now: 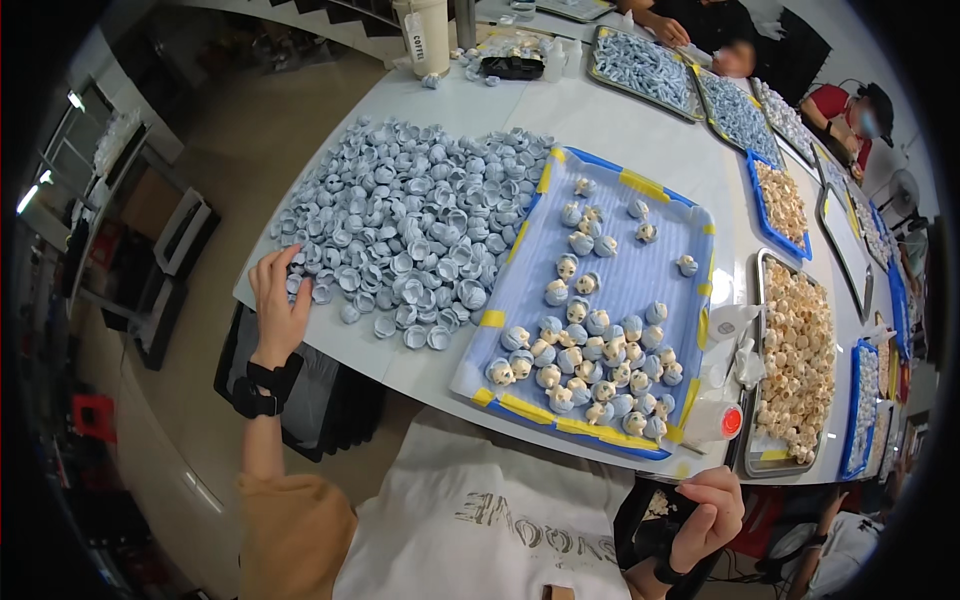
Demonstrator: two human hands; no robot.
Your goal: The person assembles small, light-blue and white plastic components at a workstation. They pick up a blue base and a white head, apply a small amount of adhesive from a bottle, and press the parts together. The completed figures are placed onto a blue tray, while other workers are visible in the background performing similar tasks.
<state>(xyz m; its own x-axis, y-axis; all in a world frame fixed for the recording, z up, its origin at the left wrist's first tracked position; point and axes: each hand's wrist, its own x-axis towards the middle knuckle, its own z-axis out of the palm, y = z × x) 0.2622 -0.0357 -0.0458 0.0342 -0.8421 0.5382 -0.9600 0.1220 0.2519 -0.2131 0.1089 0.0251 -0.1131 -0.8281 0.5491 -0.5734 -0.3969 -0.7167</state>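
Observation:
My left hand reaches to the near left edge of a big heap of small blue-grey hollow shells. Its thumb is apart from the fingers, and the fingertips touch shells at the heap's rim. Close to my body, just off the table's front edge, my right hand hovers with loosely curled fingers and nothing visible in them. Between the hands lies a tray with a blue rim and yellow tape. Small doll heads with blue-grey hair lie in it, crowded toward the near side.
Right of the tray stand a white bottle with a red top and a metal tray of cream-coloured pieces. A blue-rimmed tray and a tray of blue-grey pieces lie farther back. A large cup stands far left. Other people sit across the table.

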